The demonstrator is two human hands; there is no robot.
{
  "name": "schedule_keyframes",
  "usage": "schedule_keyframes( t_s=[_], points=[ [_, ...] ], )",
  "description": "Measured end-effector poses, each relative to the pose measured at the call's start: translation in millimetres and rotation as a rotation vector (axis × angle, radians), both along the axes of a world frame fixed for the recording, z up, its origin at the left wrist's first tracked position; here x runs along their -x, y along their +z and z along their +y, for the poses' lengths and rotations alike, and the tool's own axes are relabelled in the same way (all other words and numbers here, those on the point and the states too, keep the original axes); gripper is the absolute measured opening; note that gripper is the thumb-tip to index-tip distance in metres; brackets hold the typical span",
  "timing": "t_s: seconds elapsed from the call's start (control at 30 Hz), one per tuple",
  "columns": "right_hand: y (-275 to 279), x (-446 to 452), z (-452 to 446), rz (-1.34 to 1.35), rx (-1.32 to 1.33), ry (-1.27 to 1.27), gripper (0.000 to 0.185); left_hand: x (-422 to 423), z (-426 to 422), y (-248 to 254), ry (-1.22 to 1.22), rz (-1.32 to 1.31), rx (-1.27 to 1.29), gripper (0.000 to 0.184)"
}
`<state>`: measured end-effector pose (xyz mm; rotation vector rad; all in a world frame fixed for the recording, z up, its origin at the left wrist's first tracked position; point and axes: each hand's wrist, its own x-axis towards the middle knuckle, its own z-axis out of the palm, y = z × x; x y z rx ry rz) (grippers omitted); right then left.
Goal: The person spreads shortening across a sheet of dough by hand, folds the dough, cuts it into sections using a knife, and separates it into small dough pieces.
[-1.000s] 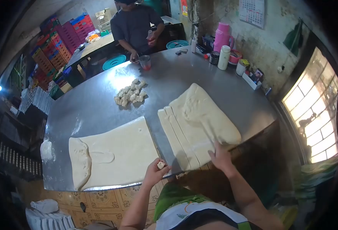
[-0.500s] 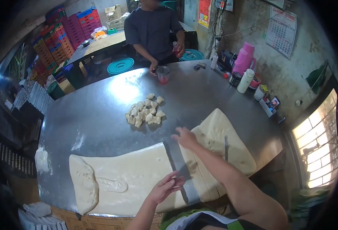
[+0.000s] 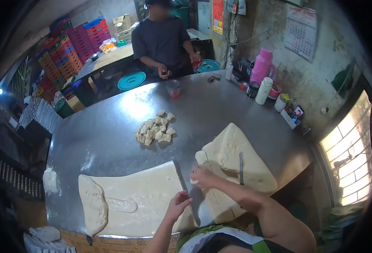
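My right hand (image 3: 203, 177) is closed with a bit of pale dough (image 3: 193, 181) showing under its fingers, beside the left edge of the cut dough slab (image 3: 253, 162). Long cuts split that slab's near left side into strips (image 3: 219, 204). A long knife (image 3: 241, 166) lies on top of the slab. Near the right edge of a flat dough sheet (image 3: 152, 192), my left hand (image 3: 179, 204) hovers with loosely bent fingers apart and nothing visible in it. The sheet's left end is folded over. A pile of dough lumps (image 3: 154, 128) sits farther back on the table.
Across the metal table (image 3: 106, 154) stands another person (image 3: 160, 42), holding a bottle of red liquid. A clear cup (image 3: 173, 89) with red liquid stands before them. Flasks (image 3: 263, 90) and a pink jug (image 3: 262, 67) line the right edge. Flour (image 3: 50, 181) lies at left.
My right hand has come back toward me from the slab's far left edge and closed. My left hand moved slightly left. The other person's hand has left the cup.
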<state>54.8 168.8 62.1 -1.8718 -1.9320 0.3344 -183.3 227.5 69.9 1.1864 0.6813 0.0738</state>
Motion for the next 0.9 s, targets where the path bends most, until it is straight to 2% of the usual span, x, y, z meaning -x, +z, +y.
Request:
schedule_keyframes(
  t_s=[0.03,0.07,0.13,0.17,0.27,0.37,0.43,0.5,0.53,0.6,0.63,0.67,0.73,0.77,0.8,0.83,0.87,0.9],
  points=[
    [15,8,-22,0.204,-0.047,0.016,0.026,-5,-8,-7,-0.01,-0.009,-0.083,0.069],
    [48,14,-40,0.195,-0.057,0.014,0.026,-10,-17,-19,-0.013,-0.018,-0.093,0.069],
    [130,26,-75,0.615,-0.162,-0.003,0.03,-14,-40,-53,-0.03,-0.076,-0.449,0.073],
    [164,26,-92,0.676,-0.3,0.067,0.031,-16,-50,-56,-0.042,-0.095,-0.625,0.075],
    [246,12,-144,0.898,-0.569,0.245,0.035,-39,-87,-61,-0.12,-0.151,-0.639,0.065],
    [261,-3,-174,1.029,-0.699,0.238,0.036,-62,-123,-60,-0.223,-0.248,-0.643,0.051],
    [252,-8,-187,1.016,-0.714,0.156,0.037,-60,-126,-55,-0.258,-0.283,-0.651,0.046],
    [242,-15,-200,0.98,-0.724,-0.015,0.04,-44,-120,-43,-0.247,-0.085,-0.323,0.039],
    [239,-20,-208,0.973,-0.727,-0.011,0.04,-38,-116,-22,-0.239,0.009,-0.16,0.036],
    [233,-29,-225,0.761,-0.697,-0.24,0.04,-13,-109,43,-0.023,-0.099,-0.135,0.03],
    [231,-27,-226,0.653,-0.675,-0.354,0.039,-3,-94,67,0.032,-0.201,-0.22,0.036],
    [228,-20,-224,0.651,-0.671,-0.355,0.039,8,-76,90,0.091,-0.3,-0.299,0.042],
    [225,-3,-213,0.492,-0.571,-0.476,0.038,32,-26,146,-0.156,-0.066,-0.848,0.051],
    [224,5,-205,0.408,-0.523,-0.53,0.037,31,-8,170,-0.148,-0.073,-0.847,0.051],
    [222,14,-193,0.4,-0.523,-0.524,0.037,30,8,191,-0.345,0.143,-1.044,0.056],
    [218,27,-179,0.259,-0.564,-0.455,0.036,34,18,200,-0.55,0.37,-1.228,0.062],
    [214,42,-164,0.118,-0.601,-0.386,0.035,40,20,189,-0.548,0.365,-1.226,0.062],
    [211,59,-149,0.109,-0.604,-0.341,0.034,44,17,170,-0.426,0.244,-1.528,0.051]
  ],
)
